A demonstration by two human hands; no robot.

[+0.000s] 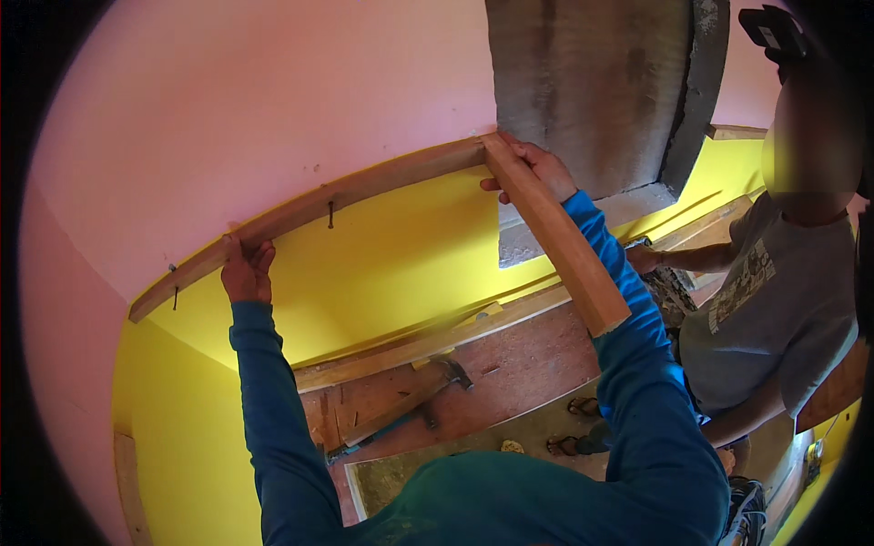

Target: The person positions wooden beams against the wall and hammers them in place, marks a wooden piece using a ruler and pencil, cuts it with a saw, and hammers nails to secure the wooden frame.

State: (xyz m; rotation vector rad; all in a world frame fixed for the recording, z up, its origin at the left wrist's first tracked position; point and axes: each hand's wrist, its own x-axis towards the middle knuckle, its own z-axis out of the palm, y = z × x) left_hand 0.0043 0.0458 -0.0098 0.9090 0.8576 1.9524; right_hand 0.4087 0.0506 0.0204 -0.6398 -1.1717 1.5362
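Strip (pixel 296 204) on wall (pixel 382 250), 9–12 o'clk; L hand (pixel 248 273) touches it, fingers part-curled, can't tell if gripping. R hand (pixel 544 171), 1 o'clk, gripping board (pixel 560 238), 1–4 o'clk.

Indoor room, under construction or renovation. Walls (pixel 273 91): pink above, yellow below. Far right: brown panel (pixel 592 91) within rough grey edging (pixel 706 73). Far wall: wooden batten (pixel 282 218), nails (pixel 331 215) projecting. Nearer: hammer (pixel 458 372) on reddish surface (pixel 528 355); long timber (pixel 528 312) beyond.

The yellow wall (pixel 391 268) is softly shadowed, fisheye corners black.
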